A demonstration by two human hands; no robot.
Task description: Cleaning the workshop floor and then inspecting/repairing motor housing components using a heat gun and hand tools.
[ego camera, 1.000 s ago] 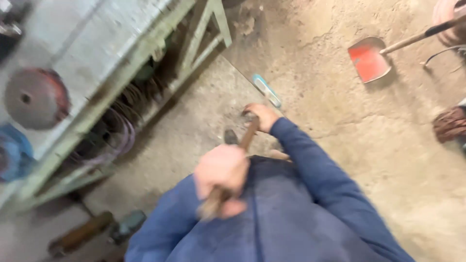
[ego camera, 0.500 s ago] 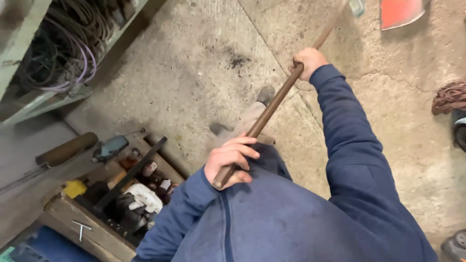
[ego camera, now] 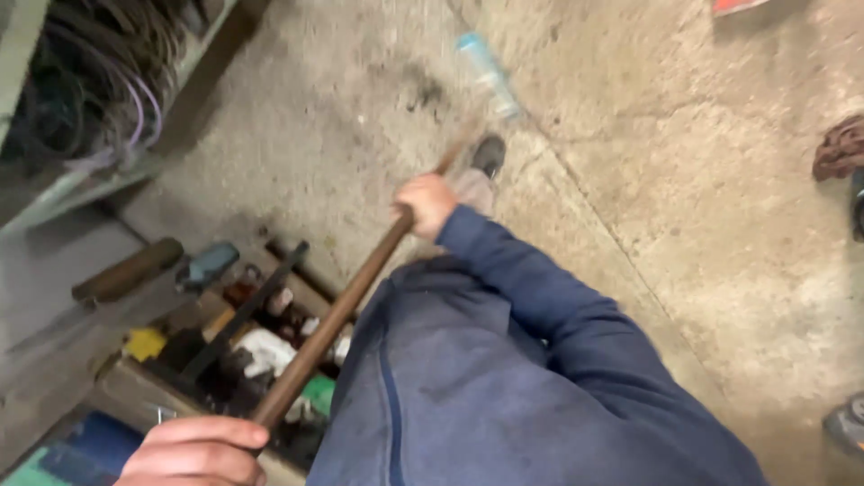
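Left hand (ego camera: pixel 193 450) lower on brown handle (ego camera: pixel 337 315), nearer wooden toolbox (ego camera: pixel 126 387)

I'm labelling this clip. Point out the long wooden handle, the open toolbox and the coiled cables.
wooden handle (ego camera: pixel 346 301), head view, middle of the shaft.
toolbox (ego camera: pixel 121 382), head view, wooden front wall.
coiled cables (ego camera: pixel 99 76), head view, middle of the coil.

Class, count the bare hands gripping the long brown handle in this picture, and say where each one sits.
2: the left hand at the brown handle's near end, bottom left; the right hand farther up it.
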